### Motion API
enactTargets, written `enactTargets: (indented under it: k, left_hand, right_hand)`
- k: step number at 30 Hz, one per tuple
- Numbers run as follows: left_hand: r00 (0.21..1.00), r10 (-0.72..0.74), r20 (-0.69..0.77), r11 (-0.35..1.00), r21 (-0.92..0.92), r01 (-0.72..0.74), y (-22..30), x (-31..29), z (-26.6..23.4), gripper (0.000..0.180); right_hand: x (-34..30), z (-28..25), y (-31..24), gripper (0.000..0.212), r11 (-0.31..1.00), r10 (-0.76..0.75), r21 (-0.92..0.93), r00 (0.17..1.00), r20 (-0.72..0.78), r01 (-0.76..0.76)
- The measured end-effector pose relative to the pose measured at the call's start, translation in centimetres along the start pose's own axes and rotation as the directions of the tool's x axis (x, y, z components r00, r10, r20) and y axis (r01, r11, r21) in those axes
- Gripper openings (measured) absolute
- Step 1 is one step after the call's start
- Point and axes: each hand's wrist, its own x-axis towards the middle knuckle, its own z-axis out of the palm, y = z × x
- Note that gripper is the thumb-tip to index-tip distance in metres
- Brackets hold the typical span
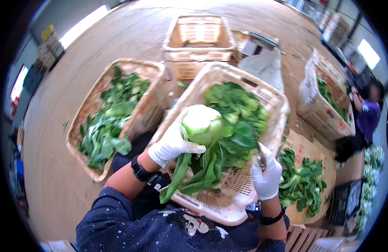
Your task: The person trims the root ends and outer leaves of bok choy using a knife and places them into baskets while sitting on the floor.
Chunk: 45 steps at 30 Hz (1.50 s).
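My left hand (pixel 173 143), in a white glove, is closed round a large head of bok choy (pixel 204 126). Its pale base points up and its dark leaves hang toward me. A small knife (pixel 262 158) is gripped in my gloved right hand (pixel 266 174), just right of the bok choy's leaves; its blade partly blends into the greens behind. Both hands are above a pale plastic crate (pixel 215 210) in front of me. Several trimmed bok choy heads (pixel 240 105) lie in the crate's far half, partly hidden by the held one.
Left stands a crate (pixel 158 75) of loose leaves (pixel 110 113). Another crate (pixel 198 52) is straight ahead, beside a scale (pixel 263 40). Whole bok choy (pixel 303 180) lies on cardboard (pixel 301 143) at my right. Beyond, a person in purple (pixel 368 113) is beside a crate (pixel 326 115).
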Motion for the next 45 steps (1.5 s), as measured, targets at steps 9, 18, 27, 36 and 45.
enactTargets:
  k: [9, 18, 27, 36, 45]
  left_hand:
    - [0.821, 0.093, -0.564, 0.992, 0.128, -0.024, 5.9, -14.2, -9.9, 0.068]
    - [0.889, 0.006, -0.458, 0.985, 0.158, 0.074, 9.0, -19.1, -16.5, 0.047]
    - [0.790, 0.233, -0.567, 0.928, 0.372, -0.007, 9.6, -19.3, -20.5, 0.056]
    - [0.624, 0.336, -0.706, 0.904, 0.427, -0.005, 8.5, -19.7, -24.7, 0.075]
    - [0.758, 0.278, -0.590, 0.831, 0.543, 0.118, 8.1, -20.3, -20.8, 0.033]
  right_hand:
    - [3.8, 16.1, -15.4, 0.027, 0.654, -0.738, -0.034, 0.647, 0.195, 0.756]
    - [8.5, 24.1, -19.7, 0.017, 0.447, -0.848, -0.036, 0.437, 0.300, 0.894]
    - [9.7, 29.1, -22.4, 0.011, 0.511, -0.805, -0.046, 0.496, 0.326, 0.859]
    - [17.0, 39.0, -16.2, 0.016, 0.690, 0.042, -0.528, 0.701, 0.712, 0.496]
    - [6.8, 32.6, -19.1, 0.062, 0.441, -0.325, 0.581, 0.482, 0.814, -0.684]
